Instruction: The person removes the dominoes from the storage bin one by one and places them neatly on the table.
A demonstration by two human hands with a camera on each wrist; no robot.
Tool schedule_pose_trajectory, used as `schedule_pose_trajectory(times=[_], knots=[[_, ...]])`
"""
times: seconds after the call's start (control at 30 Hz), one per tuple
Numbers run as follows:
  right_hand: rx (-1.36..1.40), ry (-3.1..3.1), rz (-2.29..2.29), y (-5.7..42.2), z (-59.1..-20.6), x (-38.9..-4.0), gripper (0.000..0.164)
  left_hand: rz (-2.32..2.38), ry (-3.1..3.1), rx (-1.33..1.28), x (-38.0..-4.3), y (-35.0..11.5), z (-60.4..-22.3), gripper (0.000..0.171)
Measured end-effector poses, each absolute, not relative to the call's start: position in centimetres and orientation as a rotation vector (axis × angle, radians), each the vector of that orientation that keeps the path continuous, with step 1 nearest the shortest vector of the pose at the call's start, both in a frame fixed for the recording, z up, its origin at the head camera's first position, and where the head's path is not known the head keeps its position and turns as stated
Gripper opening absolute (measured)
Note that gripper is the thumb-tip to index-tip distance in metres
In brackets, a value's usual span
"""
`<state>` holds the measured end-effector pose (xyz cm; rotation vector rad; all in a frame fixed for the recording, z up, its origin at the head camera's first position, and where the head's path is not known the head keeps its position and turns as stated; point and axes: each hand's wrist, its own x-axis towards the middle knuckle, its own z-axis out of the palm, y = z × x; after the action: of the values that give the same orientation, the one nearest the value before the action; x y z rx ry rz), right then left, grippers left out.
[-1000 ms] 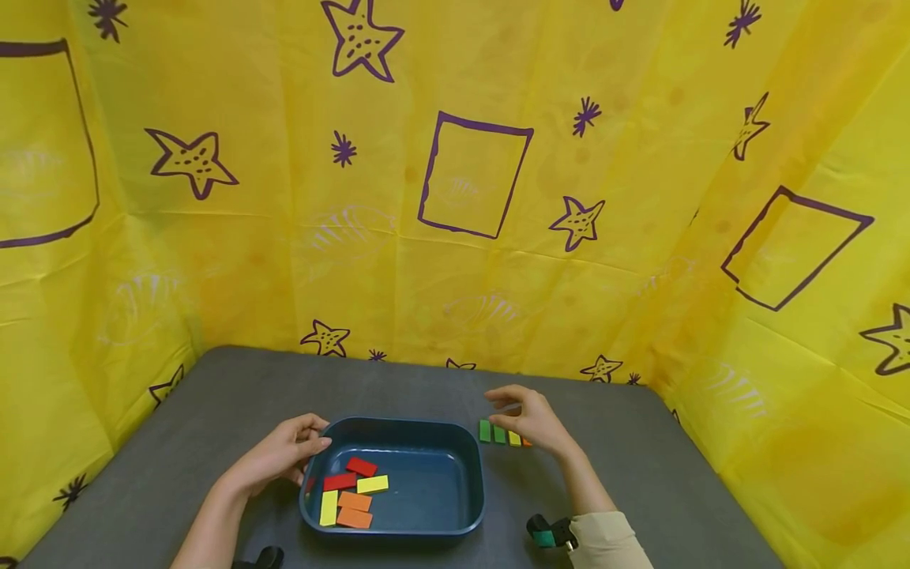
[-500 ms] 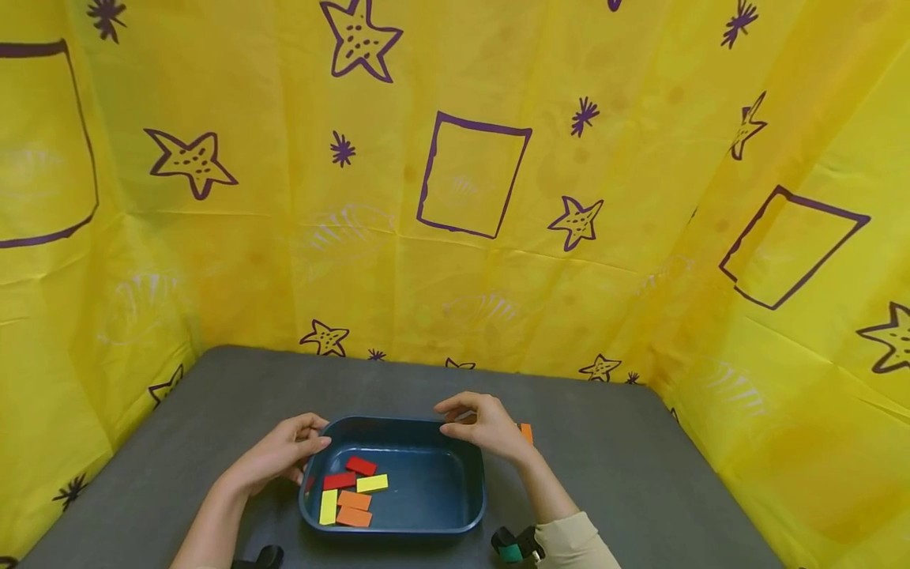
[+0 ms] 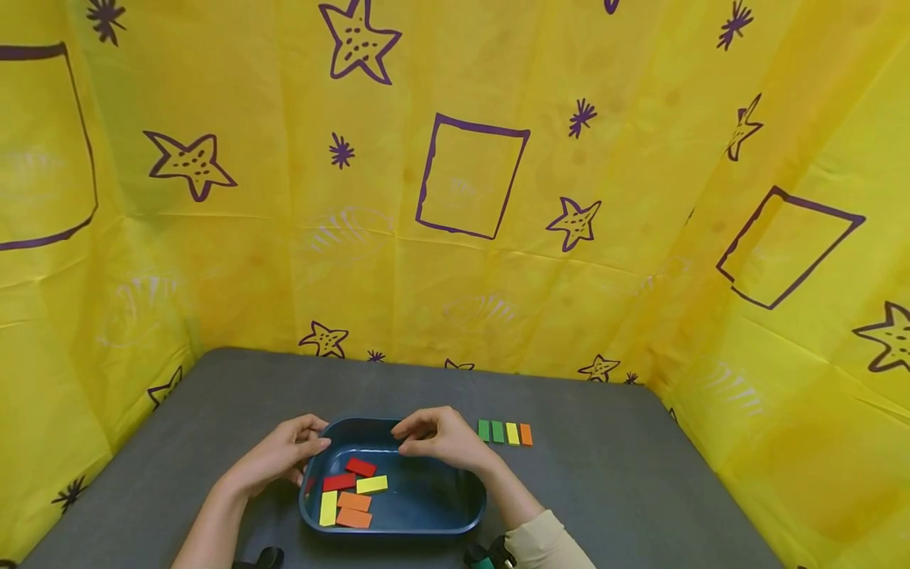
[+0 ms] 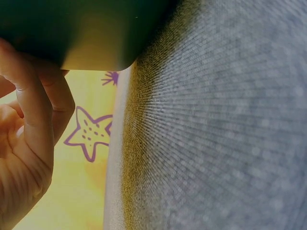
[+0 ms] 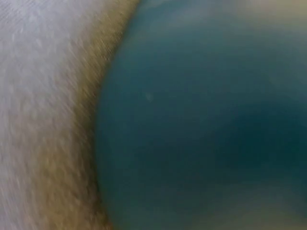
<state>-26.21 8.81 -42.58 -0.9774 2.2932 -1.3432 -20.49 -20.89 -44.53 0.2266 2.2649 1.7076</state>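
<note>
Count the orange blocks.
3: one orange block and a second at left inside the blue tray, a third on the table to its right. Right hand may hide others.

Curtained-off booth, this one; yellow cloth [image 3: 490,273] with purple stars [image 3: 190,164] climbs beyond the far edge of the grey tabletop [image 3: 611,462], bends round both far corners and flanks the left and right edges; the building beyond can't be told.
</note>
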Motion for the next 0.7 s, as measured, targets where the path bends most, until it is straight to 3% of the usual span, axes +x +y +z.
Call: schedule_pose_trajectory(times=[0.7], knots=[[-1.033, 2.427, -0.934, 5.2, -44.8, -24.9, 0.024, 1.708, 2.26, 0.211, -20.6, -21.0, -44.6, 0.045]])
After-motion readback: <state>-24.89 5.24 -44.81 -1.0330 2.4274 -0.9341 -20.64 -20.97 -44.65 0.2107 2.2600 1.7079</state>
